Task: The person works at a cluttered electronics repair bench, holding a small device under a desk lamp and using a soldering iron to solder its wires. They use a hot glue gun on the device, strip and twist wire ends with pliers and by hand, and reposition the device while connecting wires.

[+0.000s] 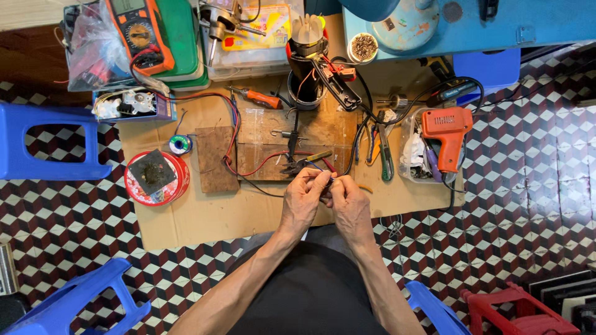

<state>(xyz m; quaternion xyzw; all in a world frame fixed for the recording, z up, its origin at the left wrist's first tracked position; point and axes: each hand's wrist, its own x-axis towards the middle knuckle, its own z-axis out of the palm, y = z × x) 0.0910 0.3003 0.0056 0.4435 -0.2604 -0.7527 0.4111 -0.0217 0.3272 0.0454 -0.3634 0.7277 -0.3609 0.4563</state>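
Head view looks down at a left hand (302, 200) and a right hand (349, 208) that meet over the near edge of the cardboard sheet (205, 217); the fingers of both are pinched together on thin wires (320, 178). An orange soldering gun (448, 135) lies to the right; a red round tin (155, 178) sits to the left; a wooden board (298, 144) lies just beyond the hands.
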